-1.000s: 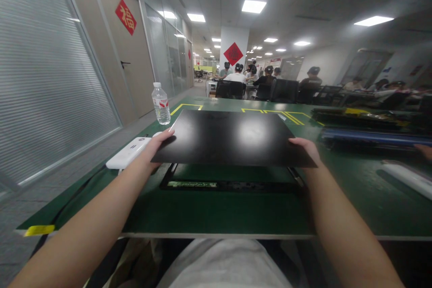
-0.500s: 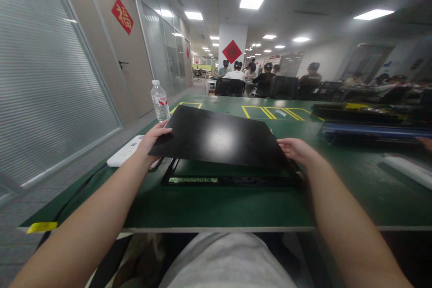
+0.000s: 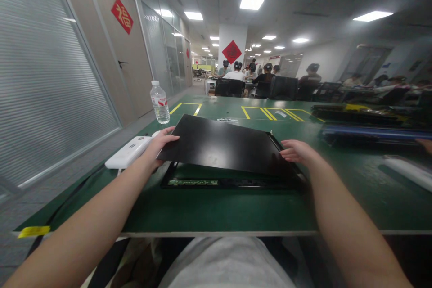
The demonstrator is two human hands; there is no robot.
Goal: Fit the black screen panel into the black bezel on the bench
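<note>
A flat black panel [image 3: 216,144], glossy enough to reflect light, is tilted with its left side raised above a black rectangular frame [image 3: 256,183]. The frame lies on the green table, and a green circuit strip [image 3: 194,182] shows along its front edge. My left hand [image 3: 164,146] grips the panel's left edge, thumb on top and fingers partly hidden beneath. At the opposite side, my right hand [image 3: 297,151] has its fingers on the panel's right edge, close to the frame's side. The panel's lower right end sits down at the frame. Much of the frame's far side is covered.
A white device [image 3: 126,153] with a cable lies left of the panel, and a water bottle [image 3: 160,103] stands behind it. Yellow tape [image 3: 266,113] marks the far table. Dark and blue long parts [image 3: 374,132] and another person's hand [image 3: 425,144] are at the right.
The panel has come lower and its left edge has shifted slightly right, with my left hand on it. More of the frame's right side now shows beside my right hand.
</note>
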